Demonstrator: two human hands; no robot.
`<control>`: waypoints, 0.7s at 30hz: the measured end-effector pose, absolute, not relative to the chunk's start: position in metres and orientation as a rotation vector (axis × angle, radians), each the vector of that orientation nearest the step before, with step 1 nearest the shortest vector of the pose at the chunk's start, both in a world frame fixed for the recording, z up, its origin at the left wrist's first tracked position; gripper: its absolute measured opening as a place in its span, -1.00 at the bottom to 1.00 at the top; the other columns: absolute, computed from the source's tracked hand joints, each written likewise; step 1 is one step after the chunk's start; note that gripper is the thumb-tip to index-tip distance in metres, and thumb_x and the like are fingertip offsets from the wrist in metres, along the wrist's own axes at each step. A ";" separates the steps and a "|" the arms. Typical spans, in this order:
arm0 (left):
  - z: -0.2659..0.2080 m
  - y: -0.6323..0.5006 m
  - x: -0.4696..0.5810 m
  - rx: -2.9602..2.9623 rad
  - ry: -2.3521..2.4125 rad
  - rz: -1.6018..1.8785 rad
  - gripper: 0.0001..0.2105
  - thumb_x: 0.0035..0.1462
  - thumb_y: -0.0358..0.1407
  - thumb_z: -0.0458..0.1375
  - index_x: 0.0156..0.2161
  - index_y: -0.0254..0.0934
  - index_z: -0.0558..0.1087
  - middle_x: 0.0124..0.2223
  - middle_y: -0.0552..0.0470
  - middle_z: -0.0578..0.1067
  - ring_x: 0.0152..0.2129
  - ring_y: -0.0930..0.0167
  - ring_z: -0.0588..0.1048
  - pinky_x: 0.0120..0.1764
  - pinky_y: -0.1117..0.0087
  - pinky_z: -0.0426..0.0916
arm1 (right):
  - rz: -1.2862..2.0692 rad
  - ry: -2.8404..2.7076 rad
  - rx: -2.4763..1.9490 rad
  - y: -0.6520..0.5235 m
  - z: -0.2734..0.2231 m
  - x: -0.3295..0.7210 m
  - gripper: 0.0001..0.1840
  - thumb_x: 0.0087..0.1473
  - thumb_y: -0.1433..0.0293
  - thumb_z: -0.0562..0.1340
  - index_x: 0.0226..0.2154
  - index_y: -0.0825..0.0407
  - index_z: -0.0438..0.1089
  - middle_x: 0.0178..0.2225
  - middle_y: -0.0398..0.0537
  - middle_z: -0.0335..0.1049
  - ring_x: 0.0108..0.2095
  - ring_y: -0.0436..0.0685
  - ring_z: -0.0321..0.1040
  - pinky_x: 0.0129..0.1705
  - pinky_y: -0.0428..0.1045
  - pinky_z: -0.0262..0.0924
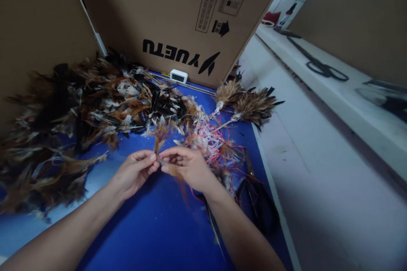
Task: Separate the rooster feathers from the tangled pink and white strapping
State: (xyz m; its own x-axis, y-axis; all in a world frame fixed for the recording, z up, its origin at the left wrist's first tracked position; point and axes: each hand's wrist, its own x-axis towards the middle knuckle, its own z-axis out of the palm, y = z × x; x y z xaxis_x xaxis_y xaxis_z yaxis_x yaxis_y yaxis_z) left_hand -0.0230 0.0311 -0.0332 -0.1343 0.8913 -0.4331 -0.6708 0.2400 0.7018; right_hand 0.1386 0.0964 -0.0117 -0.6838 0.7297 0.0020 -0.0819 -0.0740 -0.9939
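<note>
My left hand [137,170] pinches the base of a small bunch of brown feathers [160,136], whose tips point up and away from me. My right hand [190,167] meets it at the same base with thumb and index finger closed. A blurred orange-brown feather [182,186] hangs below my right fingers, partly hidden by them. Just right of my hands lies a tangle of pink and white string [216,142]. Behind them spreads a large heap of brown, black and white feathers [127,97].
Two feather bundles on sticks [254,106] lie at the right back of the blue table [152,228]. Black-handled scissors [257,203] sit by my right forearm. A small white digital display [178,76] stands before a cardboard box [152,8]. More scissors [324,70] rest on the ledge.
</note>
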 end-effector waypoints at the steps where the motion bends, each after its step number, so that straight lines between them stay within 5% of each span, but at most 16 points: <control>1: -0.033 0.031 -0.023 0.296 1.016 1.369 -0.79 -0.31 -0.36 0.47 -0.57 -0.40 0.53 -0.65 0.05 0.47 -0.69 0.59 0.42 -0.57 0.69 0.39 | 1.730 -1.680 -0.695 0.095 -0.011 0.138 -0.76 -0.09 0.29 0.40 -0.29 -0.02 0.53 -0.41 -0.14 0.44 -0.41 -0.02 0.36 -0.33 -0.06 0.27; 7: -0.034 0.030 -0.022 0.344 1.016 1.335 -0.79 -0.28 -0.34 0.46 -0.55 -0.40 0.54 -0.63 0.04 0.47 -0.68 0.60 0.40 -0.56 0.67 0.35 | 1.310 -1.903 -0.627 0.093 -0.005 0.138 -0.87 0.09 0.29 0.28 -0.33 -0.05 0.54 -0.42 -0.10 0.46 -0.38 0.04 0.35 -0.29 -0.01 0.25; 21: -0.037 0.025 -0.022 0.485 0.966 1.172 -0.79 -0.12 -0.23 0.39 -0.46 -0.39 0.58 -0.60 0.03 0.44 -0.68 0.62 0.31 -0.58 0.64 0.23 | 1.428 -1.689 -0.641 0.099 -0.013 0.141 -0.91 0.07 0.38 0.30 -0.31 -0.08 0.54 -0.30 -0.12 0.52 -0.26 0.04 0.44 -0.13 0.02 0.32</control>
State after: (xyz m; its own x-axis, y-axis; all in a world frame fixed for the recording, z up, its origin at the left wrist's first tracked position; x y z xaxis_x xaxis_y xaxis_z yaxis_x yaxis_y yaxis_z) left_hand -0.0215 0.0253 -0.0366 0.0714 0.9236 -0.3767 -0.5462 0.3522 0.7600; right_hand 0.1413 0.0988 -0.0130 -0.5388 0.8020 0.2579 -0.1207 0.2295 -0.9658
